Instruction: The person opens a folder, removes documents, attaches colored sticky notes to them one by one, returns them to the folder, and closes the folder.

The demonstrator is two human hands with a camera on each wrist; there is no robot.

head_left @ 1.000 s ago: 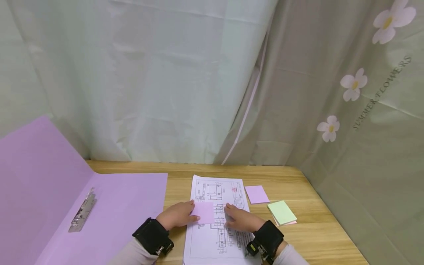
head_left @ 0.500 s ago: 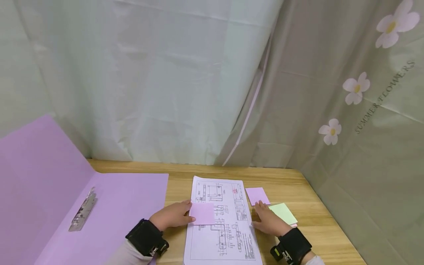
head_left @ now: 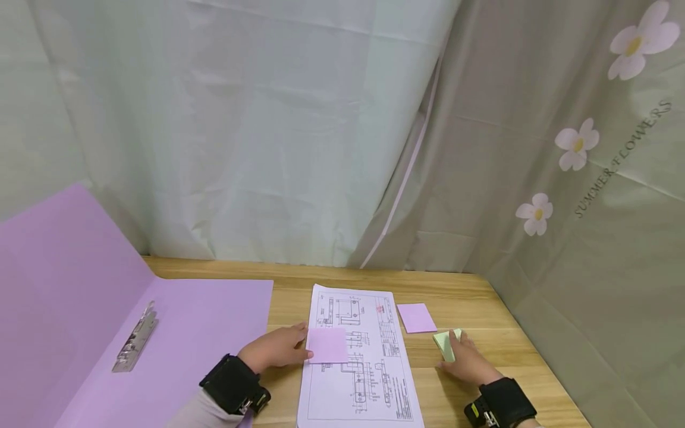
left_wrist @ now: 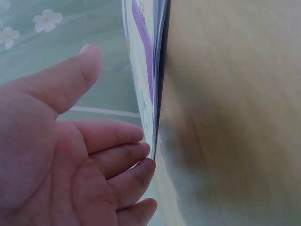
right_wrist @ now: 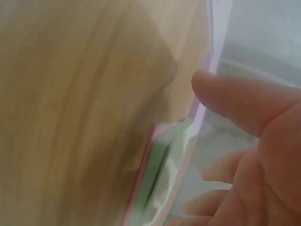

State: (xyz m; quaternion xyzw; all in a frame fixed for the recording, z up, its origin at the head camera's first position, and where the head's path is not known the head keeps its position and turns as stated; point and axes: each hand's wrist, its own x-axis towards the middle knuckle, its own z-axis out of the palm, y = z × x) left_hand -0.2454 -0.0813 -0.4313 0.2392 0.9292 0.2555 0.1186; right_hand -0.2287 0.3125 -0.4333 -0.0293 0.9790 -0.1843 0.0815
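Observation:
My left hand (head_left: 275,348) rests at the left edge of a stack of papers (head_left: 369,380) printed with technical drawings. Its fingers lie loosely extended along that edge in the left wrist view, thumb apart. On the top sheet lies a pink-purple sticky note (head_left: 327,346), close to the left fingertips. My right hand (head_left: 472,361) is over a green sticky note pad (head_left: 444,345), covering much of it in the head view. In the right wrist view the thumb stands apart from the fingers, beside the green pad (right_wrist: 155,174) with a pink layer underneath. A gap shows between its green sheets.
A purple pad of sticky notes (head_left: 416,318) lies right of the papers. At left an open purple folder (head_left: 214,321) bears a metal clip (head_left: 135,339), its cover standing up. Curtains (head_left: 267,148) hang behind and right of the wooden table (head_left: 497,315).
My right hand has left the papers and moved right to the green pad. My left hand has drawn slightly left, away from the sticky note on the papers.

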